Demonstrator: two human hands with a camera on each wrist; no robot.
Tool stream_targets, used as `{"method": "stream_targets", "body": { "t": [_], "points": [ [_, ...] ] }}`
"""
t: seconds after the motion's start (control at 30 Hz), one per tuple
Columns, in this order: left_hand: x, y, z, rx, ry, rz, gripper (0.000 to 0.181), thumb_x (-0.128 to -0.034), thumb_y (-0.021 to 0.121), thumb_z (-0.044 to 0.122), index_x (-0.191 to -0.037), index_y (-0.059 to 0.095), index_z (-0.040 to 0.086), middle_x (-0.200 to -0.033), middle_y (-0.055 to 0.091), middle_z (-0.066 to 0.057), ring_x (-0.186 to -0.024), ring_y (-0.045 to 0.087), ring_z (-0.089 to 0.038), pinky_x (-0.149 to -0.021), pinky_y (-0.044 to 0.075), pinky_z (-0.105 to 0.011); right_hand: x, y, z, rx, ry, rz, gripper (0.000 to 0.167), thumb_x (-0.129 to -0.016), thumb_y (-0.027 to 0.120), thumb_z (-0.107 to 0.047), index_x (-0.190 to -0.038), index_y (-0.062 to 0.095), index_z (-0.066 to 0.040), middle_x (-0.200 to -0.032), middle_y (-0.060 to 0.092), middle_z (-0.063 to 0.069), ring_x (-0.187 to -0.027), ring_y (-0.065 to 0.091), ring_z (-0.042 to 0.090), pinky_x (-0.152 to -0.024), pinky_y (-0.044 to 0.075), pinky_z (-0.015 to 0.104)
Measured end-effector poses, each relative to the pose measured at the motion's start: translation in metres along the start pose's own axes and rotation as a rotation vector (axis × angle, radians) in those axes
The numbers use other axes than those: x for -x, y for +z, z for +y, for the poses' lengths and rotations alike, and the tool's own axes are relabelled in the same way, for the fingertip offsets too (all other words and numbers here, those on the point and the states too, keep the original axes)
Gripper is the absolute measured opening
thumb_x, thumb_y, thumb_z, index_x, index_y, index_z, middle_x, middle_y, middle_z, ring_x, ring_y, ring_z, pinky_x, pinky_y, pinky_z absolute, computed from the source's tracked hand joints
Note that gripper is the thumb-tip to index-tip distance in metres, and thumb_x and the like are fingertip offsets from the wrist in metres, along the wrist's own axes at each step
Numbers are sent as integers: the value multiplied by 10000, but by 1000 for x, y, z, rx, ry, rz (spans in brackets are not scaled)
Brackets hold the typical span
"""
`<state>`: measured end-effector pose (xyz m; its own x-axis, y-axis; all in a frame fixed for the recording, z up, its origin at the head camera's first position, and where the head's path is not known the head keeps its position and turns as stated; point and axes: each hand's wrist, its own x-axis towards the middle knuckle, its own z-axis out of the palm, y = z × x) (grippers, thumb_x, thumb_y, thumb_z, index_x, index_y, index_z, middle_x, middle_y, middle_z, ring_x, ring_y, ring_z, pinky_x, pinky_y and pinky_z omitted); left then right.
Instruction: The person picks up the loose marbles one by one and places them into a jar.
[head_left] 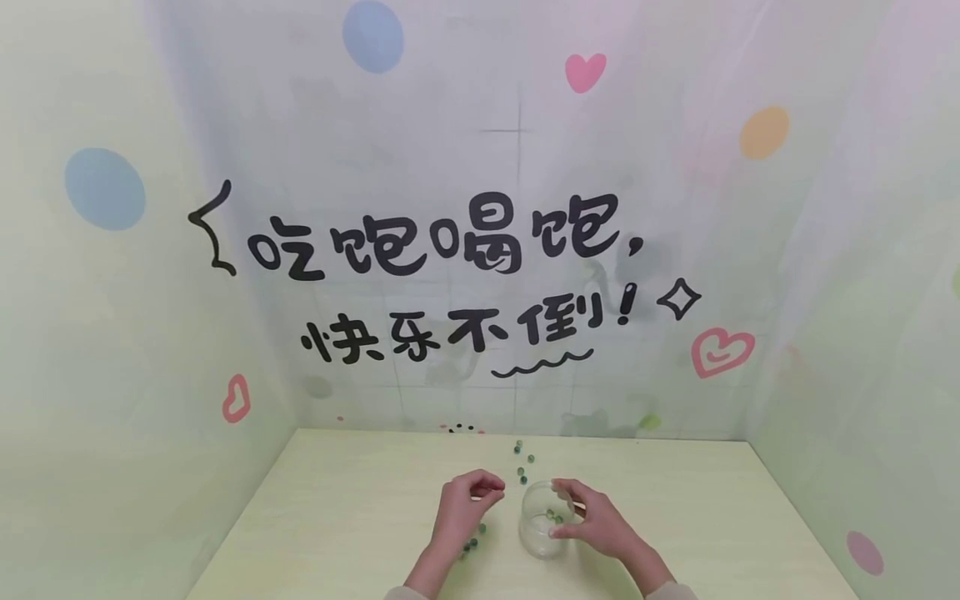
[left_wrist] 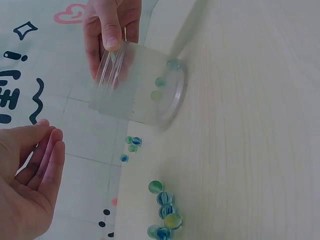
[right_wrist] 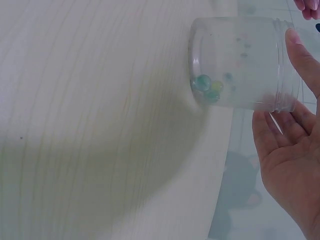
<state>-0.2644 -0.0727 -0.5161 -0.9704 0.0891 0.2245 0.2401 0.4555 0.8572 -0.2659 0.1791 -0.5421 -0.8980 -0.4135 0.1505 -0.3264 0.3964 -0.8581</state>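
A clear jar [head_left: 542,542], gripped near its rim by my right hand [head_left: 603,525], stands upright at the table's middle. Three glass marbles [right_wrist: 202,83] show at its bottom in the right wrist view. To the jar's left, my left hand [head_left: 463,508] hovers above the table, thumb and fingertips brought together. In the left wrist view no marble is visible at the fingertips of that hand [left_wrist: 32,180]; whether something small is hidden there I cannot tell. Several green and blue marbles [left_wrist: 165,199] lie loose beneath and beside it, with another small group [head_left: 522,472] farther back.
The pale wooden table [head_left: 322,517] has its back edge against a printed curtain [head_left: 450,150] with black lettering. Side curtains [head_left: 885,350] hang at left and right. The loose marbles sit on the bare tabletop near the jar.
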Motion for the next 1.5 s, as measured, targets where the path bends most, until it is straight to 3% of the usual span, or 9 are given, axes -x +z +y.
{"method": "stream_targets", "body": {
  "t": [0.53, 1.23, 1.5],
  "points": [
    [6, -16, -18, 1, -57, 23, 78, -872, 744, 113, -949, 744, 123, -898, 757, -8, -790, 661, -44, -717, 556, -164, 0, -1, 1, -25, 14, -7, 705, -822, 814, -144, -1387, 465, 91, -1399, 512, 334, -1315, 473, 511, -1049, 488, 486],
    [17, -22, -46, -4, -127, 51, 135, -865, 736, 79, -995, 724, 47, -936, 760, -61, -836, 691, -122, -759, 587, -222, -1, -1, 1, -19, 17, -9, 715, -823, 814, -151, -1393, 458, 92, -1407, 509, 327, -1315, 475, 507, -1050, 486, 488],
    [20, -21, -55, -8, -169, 74, 130, -843, 740, 38, -972, 726, 27, -920, 758, -99, -812, 695, -154, -705, 563, -178, -1, 0, 2, -18, 9, -7, 713, -822, 815, -152, -1390, 460, 92, -1402, 511, 328, -1306, 483, 506, -1046, 491, 489]
  ]
}}
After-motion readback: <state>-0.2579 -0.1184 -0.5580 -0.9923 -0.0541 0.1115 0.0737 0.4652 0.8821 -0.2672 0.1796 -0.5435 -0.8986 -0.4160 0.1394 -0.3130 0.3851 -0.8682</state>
